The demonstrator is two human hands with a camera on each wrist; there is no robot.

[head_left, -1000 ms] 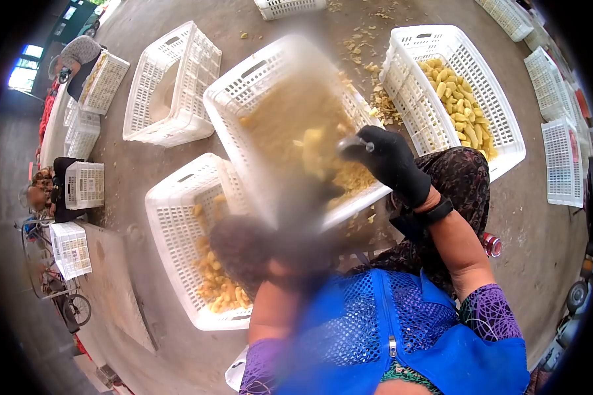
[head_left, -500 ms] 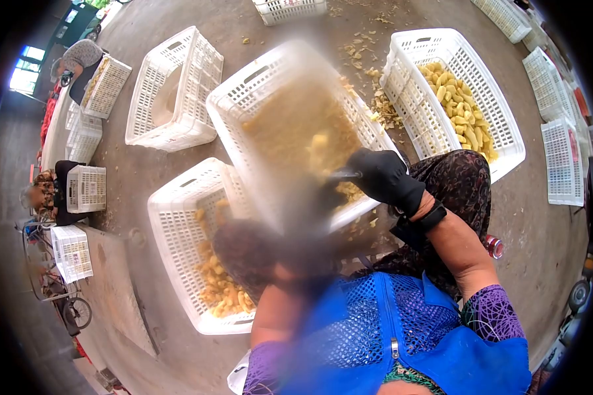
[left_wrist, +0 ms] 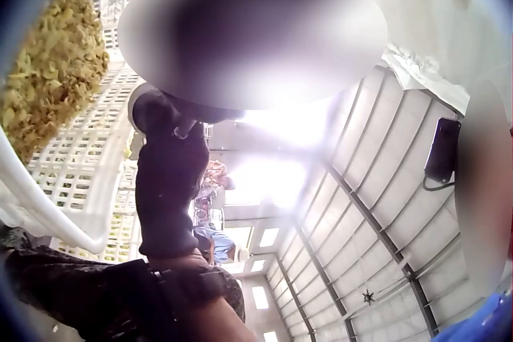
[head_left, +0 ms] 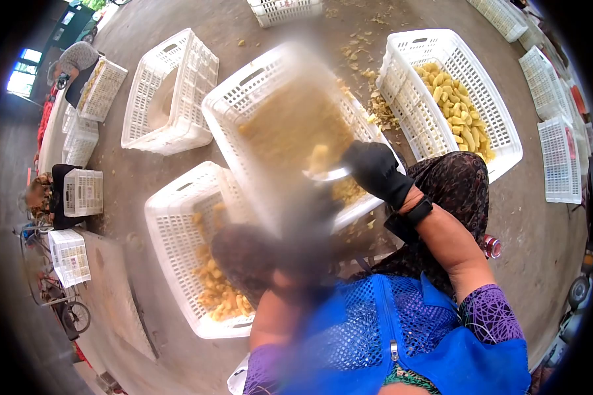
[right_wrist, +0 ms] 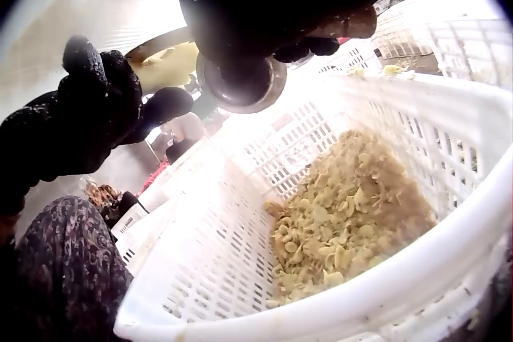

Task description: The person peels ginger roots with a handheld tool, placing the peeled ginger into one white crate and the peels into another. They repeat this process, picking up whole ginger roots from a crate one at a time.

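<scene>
My right hand (head_left: 379,172), in a black glove, grips a tool with a round metal end (right_wrist: 244,89) and a shiny curved blade (head_left: 329,174). In the right wrist view, my gloved left hand (right_wrist: 88,105) holds a peeled yellow piece (right_wrist: 172,68) between fingers and thumb, with the blade right behind it. A blurred patch covers much of the left hand in the head view. Both hands are over a white crate (right_wrist: 296,322) with a heap of pale yellow peelings (right_wrist: 353,222) in it.
A crate of peeled yellow pieces (head_left: 458,108) stands ahead on the right; another crate (head_left: 168,217) with yellow pieces is at the left. Peelings (head_left: 382,108) litter the concrete floor. A red can (head_left: 492,246) lies by the right knee. People sit beside crates farther left.
My right hand has moved slightly down and to the left with the tool, and its blade now shows. The yellow piece sits a little lower in the head view. The crates stay put.
</scene>
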